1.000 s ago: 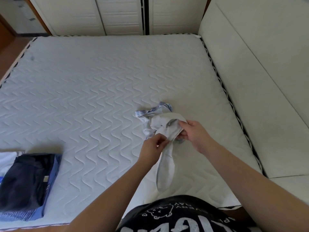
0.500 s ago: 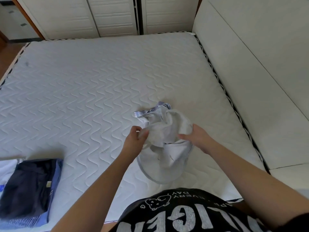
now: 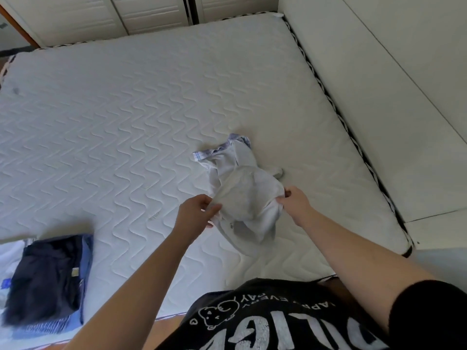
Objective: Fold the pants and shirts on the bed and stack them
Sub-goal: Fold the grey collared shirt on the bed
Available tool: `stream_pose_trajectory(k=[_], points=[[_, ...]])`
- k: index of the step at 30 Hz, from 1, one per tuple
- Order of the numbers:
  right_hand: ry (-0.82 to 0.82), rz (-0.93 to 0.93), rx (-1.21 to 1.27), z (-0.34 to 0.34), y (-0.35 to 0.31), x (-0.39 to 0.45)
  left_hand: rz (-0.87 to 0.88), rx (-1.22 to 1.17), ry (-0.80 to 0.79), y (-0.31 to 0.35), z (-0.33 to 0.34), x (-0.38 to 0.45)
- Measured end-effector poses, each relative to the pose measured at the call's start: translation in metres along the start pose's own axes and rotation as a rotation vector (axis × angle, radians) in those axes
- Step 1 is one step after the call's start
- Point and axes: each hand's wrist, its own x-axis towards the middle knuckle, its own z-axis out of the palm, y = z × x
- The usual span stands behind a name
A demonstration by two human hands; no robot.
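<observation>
A crumpled white garment with a blue checked edge lies on the white quilted mattress, right of centre. My left hand pinches its left edge and my right hand pinches its right edge, stretching the cloth between them. At the near left corner sits a stack of folded clothes, with a dark navy piece on top of a blue one.
A padded cream headboard runs along the bed's right side. White wardrobe doors stand beyond the far edge. A white cloth with blue print lies left of the stack.
My hands have moved apart, pulling the bunched white garment wider and lowering it toward the mattress. The hanging part seen a second ago now lies spread out.
</observation>
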Motion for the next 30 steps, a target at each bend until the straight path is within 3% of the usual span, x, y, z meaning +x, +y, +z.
stream_pose_trajectory(k=[9,17,24,30], points=[[-0.426,0.017,-0.186,0.032,0.062,0.04,-0.091,0.015,0.07,-0.009,0.001,0.002],[-0.368,0.234,-0.468,0.041,0.154,0.07,-0.102,0.127,0.052,-0.027,0.035,0.006],[-0.441,0.231,-0.623,0.057,0.19,0.09,-0.156,0.186,0.049,-0.035,0.054,0.012],[-0.35,0.224,-0.592,0.079,0.195,0.109,-0.148,0.226,0.083,-0.045,0.057,0.014]])
